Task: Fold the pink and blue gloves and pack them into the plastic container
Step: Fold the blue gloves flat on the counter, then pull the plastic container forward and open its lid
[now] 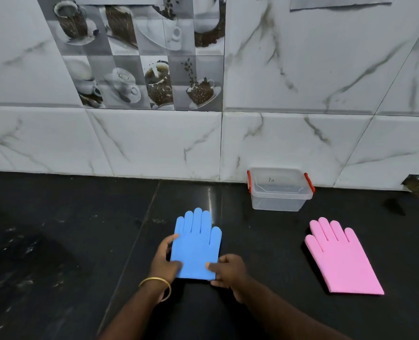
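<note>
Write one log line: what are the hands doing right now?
left hand: gripping blue glove cuff | right hand: gripping cuff | pink glove: flat, untouched | plastic container: holds no gloves

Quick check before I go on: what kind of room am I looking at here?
Most likely a home kitchen. The wall tiles carry coffee-cup and coffee-bean prints, set among white marble-look tiles, and the work surface is a dark polished stone counter running against that wall.
</note>
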`<state>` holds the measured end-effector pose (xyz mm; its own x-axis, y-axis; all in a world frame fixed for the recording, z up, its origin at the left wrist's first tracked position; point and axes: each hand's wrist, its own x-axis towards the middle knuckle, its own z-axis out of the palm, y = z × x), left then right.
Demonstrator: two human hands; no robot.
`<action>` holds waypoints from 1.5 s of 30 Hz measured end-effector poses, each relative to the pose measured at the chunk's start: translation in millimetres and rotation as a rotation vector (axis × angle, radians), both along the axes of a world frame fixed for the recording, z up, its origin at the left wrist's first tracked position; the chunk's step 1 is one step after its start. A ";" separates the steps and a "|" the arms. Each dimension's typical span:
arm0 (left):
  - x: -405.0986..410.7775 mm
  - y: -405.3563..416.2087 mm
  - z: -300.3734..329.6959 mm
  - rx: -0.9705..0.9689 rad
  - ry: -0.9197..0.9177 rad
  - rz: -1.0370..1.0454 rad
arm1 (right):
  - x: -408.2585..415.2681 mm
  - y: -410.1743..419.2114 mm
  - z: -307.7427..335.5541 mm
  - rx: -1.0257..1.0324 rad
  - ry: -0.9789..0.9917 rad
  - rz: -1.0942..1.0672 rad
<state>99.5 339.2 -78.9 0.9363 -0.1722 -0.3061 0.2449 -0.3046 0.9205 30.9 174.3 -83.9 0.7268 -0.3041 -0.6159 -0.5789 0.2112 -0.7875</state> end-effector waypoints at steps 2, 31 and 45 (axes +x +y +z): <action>6.6 2.7 -1.8 0.063 -0.031 -0.047 | 3.5 -0.3 1.8 -0.016 0.007 0.021; 94.2 -263.9 59.1 0.643 -0.372 -0.229 | 43.2 -287.2 54.1 -1.072 -0.140 -0.243; 131.5 -303.4 31.6 0.556 -0.344 -0.342 | 99.6 -303.0 30.3 -0.980 -0.145 -0.123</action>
